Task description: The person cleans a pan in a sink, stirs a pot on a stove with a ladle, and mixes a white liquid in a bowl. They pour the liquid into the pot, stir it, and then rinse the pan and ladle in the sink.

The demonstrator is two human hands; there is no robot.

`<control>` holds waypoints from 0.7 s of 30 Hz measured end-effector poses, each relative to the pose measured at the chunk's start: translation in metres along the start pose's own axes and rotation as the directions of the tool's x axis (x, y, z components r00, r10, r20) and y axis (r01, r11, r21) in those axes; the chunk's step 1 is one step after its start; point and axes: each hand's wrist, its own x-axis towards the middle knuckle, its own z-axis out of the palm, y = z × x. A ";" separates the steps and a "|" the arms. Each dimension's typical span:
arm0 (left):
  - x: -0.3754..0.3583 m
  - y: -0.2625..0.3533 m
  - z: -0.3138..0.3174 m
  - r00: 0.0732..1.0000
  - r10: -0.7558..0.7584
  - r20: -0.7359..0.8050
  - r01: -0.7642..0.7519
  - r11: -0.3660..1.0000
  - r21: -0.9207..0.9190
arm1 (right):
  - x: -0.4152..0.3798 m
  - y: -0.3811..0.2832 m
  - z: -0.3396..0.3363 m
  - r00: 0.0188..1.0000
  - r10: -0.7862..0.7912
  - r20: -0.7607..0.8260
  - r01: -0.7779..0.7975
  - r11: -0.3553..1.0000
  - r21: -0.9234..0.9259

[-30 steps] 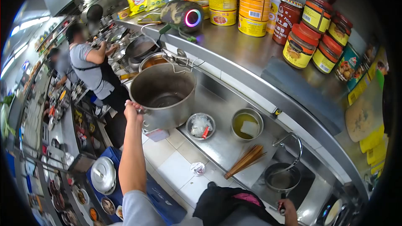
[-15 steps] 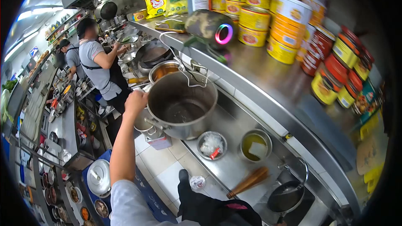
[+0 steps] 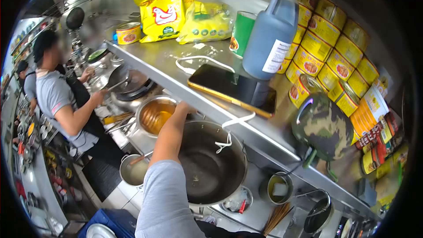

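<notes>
Pretty bright overall, with light coming from ceiling fixtures up at the top left, where it blows out to white. The steel shelf (image 3: 185, 57) throws back soft glare, and the phone (image 3: 232, 89) screen mirrors the dark jug (image 3: 271, 35) standing at it. Under the shelf it goes shadowy, and the big pot (image 3: 211, 163) looks dim inside. Heavy fisheye: straight edges bow, corners go black. The far left is soft and smeared, and one face is blurred.

Left arm (image 3: 169, 139) outstretched, hand hidden
</notes>
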 end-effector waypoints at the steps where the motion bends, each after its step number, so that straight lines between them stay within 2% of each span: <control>1: 0.013 0.000 0.005 0.999 0.004 0.037 -0.004 1.000 -0.001 | -0.002 -0.002 0.001 1.000 0.020 -0.015 -0.020 1.000 0.002; 3: 0.028 -0.002 0.012 0.997 0.009 0.081 -0.008 1.000 -0.012 | 0.000 -0.005 0.003 0.963 0.249 0.100 -0.266 0.932 0.244; 7: 0.037 -0.011 0.015 0.992 0.017 0.122 -0.011 0.999 -0.048 | -0.004 -0.001 0.011 0.962 0.262 0.076 -0.271 0.951 0.149; 9: 0.036 -0.015 0.014 0.992 0.023 0.125 -0.013 0.997 -0.080 | -0.015 -0.008 0.011 0.969 0.240 -0.065 -0.244 0.968 -0.064; 13: 0.024 -0.033 -0.001 0.995 0.038 0.095 -0.021 0.984 -0.179 | -0.029 -0.016 0.018 0.976 0.203 -0.080 -0.205 0.978 -0.030; 15: 0.016 -0.045 -0.010 0.996 0.046 0.077 -0.026 0.970 -0.240 | -0.025 -0.001 0.032 0.980 0.193 -0.037 -0.184 0.966 0.180; 17: 0.000 -0.057 -0.026 0.997 0.061 0.044 -0.043 0.945 -0.323 | -0.027 0.006 0.040 0.970 0.241 -0.013 -0.237 0.963 0.127; 19: -0.026 -0.072 -0.042 0.997 0.075 0.004 -0.067 0.908 -0.414 | -0.030 0.007 0.042 0.992 0.045 -0.115 -0.021 0.978 0.206; 20: -0.043 -0.083 -0.050 0.996 0.084 -0.023 -0.085 0.888 -0.451 | -0.026 0.012 0.049 0.989 0.073 -0.132 -0.048 0.982 0.182; 21: -0.063 -0.091 -0.060 0.994 0.092 -0.053 -0.106 0.858 -0.502 | -0.007 0.009 0.063 0.979 0.048 -0.196 0.044 0.897 0.440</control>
